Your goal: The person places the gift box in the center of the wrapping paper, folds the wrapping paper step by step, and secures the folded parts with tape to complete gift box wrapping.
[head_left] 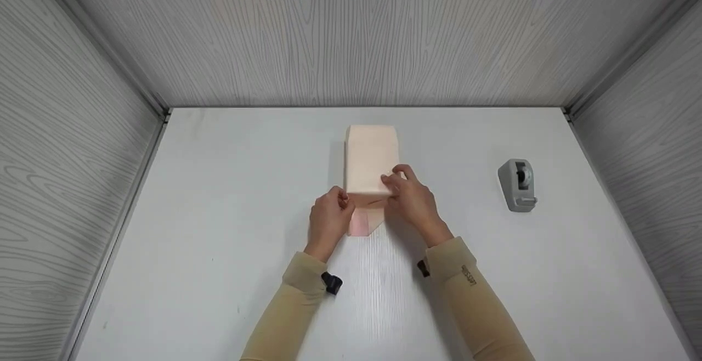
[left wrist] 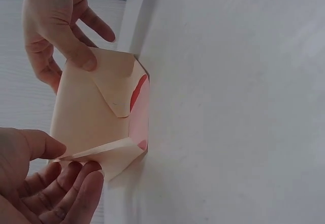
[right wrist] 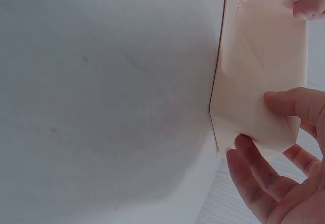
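Observation:
A box wrapped in pale peach paper [head_left: 373,158] lies on the table with its near end facing me. At that end a pink-tinted bottom flap [head_left: 359,224] spreads out on the tabletop. My left hand [head_left: 330,215] pinches the left side flap [left wrist: 114,158] between thumb and fingers, and the flap angles outward. With the thumb on the near end, my right hand [head_left: 414,202] grips the box's right corner, its other fingers along the side. Under that thumb the right side flap [left wrist: 117,76] is folded inward, as the left wrist view shows. Red shows at the paper's inner edge there.
A grey tape dispenser [head_left: 517,185] with a roll in it stands to the right on the white table [head_left: 219,185]. Wood-grain panels [head_left: 356,37] enclose the table at the back and both sides.

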Motion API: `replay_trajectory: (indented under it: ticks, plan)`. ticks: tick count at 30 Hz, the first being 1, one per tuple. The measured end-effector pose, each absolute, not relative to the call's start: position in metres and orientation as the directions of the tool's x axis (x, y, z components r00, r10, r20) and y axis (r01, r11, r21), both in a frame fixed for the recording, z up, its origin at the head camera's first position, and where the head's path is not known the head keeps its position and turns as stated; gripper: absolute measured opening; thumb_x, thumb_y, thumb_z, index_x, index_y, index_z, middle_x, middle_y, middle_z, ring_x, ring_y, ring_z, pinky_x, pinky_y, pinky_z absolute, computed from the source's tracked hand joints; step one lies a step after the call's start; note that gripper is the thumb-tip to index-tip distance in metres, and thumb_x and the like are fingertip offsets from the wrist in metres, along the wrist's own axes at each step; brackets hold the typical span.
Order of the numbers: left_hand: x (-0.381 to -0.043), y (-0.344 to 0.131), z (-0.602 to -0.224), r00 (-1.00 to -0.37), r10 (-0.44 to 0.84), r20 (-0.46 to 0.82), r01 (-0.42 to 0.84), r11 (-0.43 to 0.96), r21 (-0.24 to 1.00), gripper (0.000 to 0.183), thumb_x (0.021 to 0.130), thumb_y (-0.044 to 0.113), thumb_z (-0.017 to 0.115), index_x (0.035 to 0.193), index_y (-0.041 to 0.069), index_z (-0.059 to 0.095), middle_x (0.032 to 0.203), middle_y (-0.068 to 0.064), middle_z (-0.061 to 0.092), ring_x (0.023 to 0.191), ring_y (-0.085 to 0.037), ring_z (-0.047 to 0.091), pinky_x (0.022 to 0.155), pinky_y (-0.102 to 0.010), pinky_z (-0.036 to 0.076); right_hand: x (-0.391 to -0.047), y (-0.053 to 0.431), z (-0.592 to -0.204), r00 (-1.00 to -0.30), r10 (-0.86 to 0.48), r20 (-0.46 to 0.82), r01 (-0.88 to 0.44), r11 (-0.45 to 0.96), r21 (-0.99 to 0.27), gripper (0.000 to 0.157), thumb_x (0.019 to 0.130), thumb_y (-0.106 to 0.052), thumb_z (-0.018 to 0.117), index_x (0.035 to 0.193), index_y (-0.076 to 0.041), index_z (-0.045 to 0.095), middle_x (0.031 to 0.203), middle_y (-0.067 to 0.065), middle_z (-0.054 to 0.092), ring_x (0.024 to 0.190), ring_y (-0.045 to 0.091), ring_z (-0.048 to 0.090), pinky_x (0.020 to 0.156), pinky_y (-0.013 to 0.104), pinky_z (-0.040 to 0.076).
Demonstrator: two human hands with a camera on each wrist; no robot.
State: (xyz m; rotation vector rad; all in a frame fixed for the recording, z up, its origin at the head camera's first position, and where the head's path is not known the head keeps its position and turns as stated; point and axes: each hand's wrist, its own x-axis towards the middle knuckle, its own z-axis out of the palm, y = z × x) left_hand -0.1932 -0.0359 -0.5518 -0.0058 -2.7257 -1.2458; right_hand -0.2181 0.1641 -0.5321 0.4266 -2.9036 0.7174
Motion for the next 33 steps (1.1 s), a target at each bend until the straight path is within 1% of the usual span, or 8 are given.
replay_trajectory:
  ticks: [6, 10, 16, 22, 28, 33]
  plan:
    - [-0.194, -0.036, -0.552, -0.989, -0.066, 0.13, 0.054, 0.661, 0.749, 0.008, 0.092, 0.01, 0.064, 0.085, 0.01, 0.062, 0.072, 0.001, 0.06, 0.061, -0.013, 0.054, 0.054, -0.029, 0.044, -0.218, 0.164, -0.533, -0.947, -0.25, 0.203, -0.316, 0.841, -0.439, 0.05, 0.082, -0.002, 0.077, 0.128, -0.016, 0.065, 0.133, 0.003, 0.047, 0.056, 0.019, 0.046, 0.051, 0.036, 0.046]
    - [-0.191, -0.036, -0.554, -0.991, -0.068, 0.116, 0.044, 0.653, 0.756, 0.007, 0.093, 0.012, 0.063, 0.087, 0.011, 0.06, 0.071, 0.001, 0.06, 0.057, -0.012, 0.054, 0.051, -0.028, 0.044, -0.218, 0.164, -0.533, -0.946, -0.251, 0.206, -0.318, 0.842, -0.436, 0.049, 0.082, -0.003, 0.077, 0.128, -0.016, 0.065, 0.132, 0.003, 0.047, 0.057, 0.019, 0.047, 0.052, 0.037, 0.047]
    - [-0.184, -0.037, -0.558, -0.992, -0.068, 0.106, 0.033, 0.672, 0.74, 0.009, 0.091, 0.01, 0.064, 0.082, 0.01, 0.063, 0.071, 0.002, 0.06, 0.058, -0.013, 0.054, 0.053, -0.029, 0.045, -0.219, 0.164, -0.532, -0.95, -0.248, 0.188, -0.307, 0.843, -0.442, 0.049, 0.083, -0.003, 0.075, 0.129, -0.017, 0.064, 0.134, 0.003, 0.046, 0.056, 0.019, 0.046, 0.051, 0.037, 0.046]
    - [-0.18, -0.038, -0.56, -0.991, -0.058, 0.123, 0.051, 0.68, 0.731, 0.012, 0.093, 0.011, 0.063, 0.081, 0.011, 0.063, 0.071, 0.002, 0.058, 0.058, -0.013, 0.052, 0.052, -0.029, 0.044, -0.219, 0.165, -0.532, -0.952, -0.243, 0.187, -0.302, 0.843, -0.445, 0.049, 0.083, -0.004, 0.076, 0.129, -0.017, 0.065, 0.134, 0.003, 0.046, 0.056, 0.021, 0.048, 0.052, 0.039, 0.047]
    - [-0.174, -0.036, -0.563, -0.993, -0.055, 0.106, 0.039, 0.691, 0.722, 0.013, 0.091, 0.013, 0.068, 0.079, 0.012, 0.061, 0.07, 0.003, 0.057, 0.059, -0.014, 0.051, 0.053, -0.03, 0.043, -0.219, 0.165, -0.533, -0.949, -0.247, 0.194, -0.31, 0.838, -0.449, 0.051, 0.082, -0.003, 0.076, 0.13, -0.017, 0.064, 0.134, 0.004, 0.047, 0.059, 0.021, 0.05, 0.054, 0.039, 0.049]
    - [-0.169, -0.036, -0.565, -0.995, -0.06, 0.085, 0.021, 0.68, 0.733, 0.015, 0.09, 0.017, 0.071, 0.078, 0.011, 0.064, 0.069, 0.003, 0.059, 0.058, -0.013, 0.052, 0.053, -0.03, 0.044, -0.219, 0.165, -0.533, -0.946, -0.254, 0.199, -0.319, 0.833, -0.452, 0.049, 0.083, -0.002, 0.075, 0.129, -0.017, 0.063, 0.134, 0.004, 0.047, 0.055, 0.02, 0.046, 0.052, 0.039, 0.047]
